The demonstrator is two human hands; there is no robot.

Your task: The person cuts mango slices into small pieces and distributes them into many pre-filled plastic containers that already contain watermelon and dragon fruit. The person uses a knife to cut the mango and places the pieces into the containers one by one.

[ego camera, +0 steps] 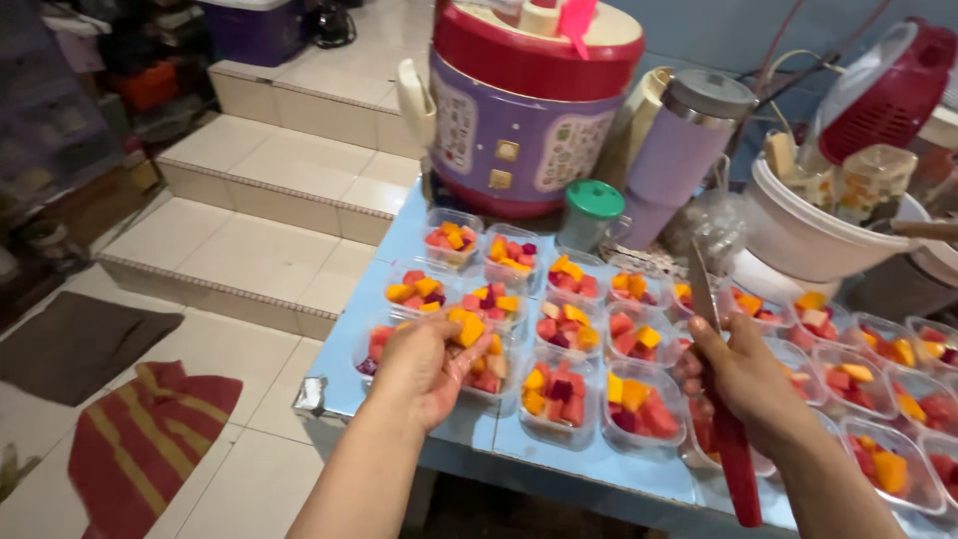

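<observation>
— Orange and red fruit cubes fill many clear plastic cups (pixel 559 394) on the pale blue tabletop (pixel 419 225). What does the left hand (pixel 424 364) do, in the head view?

— Its fingers are pinching some orange fruit pieces (pixel 469 329) over one fruit cup (pixel 487 371) near the front edge, at about 7 o'clock from the middle of the group. I think the hand is low so the pieces can fall inside the cup and not on the tabletop.

— And the right hand (pixel 743 379)?

— Its fingers are pressed together around the red handle of a knife (pixel 720 399). The blade points up to 12 o'clock, away from the cups, probably to keep it out of the way.

— What stands behind the cups?

— At 12 o'clock a big red and purple rice cooker (pixel 524 100). Beside it, near 1 o'clock, a small green-lidded cup (pixel 591 212) and a lilac tumbler (pixel 684 150). At 2 o'clock a white bowl (pixel 808 235) with utensils.

— And the floor?

— At 9 o'clock are tiled steps (pixel 269 180); at 8 o'clock lies a red and yellow striped cloth (pixel 150 439).
</observation>
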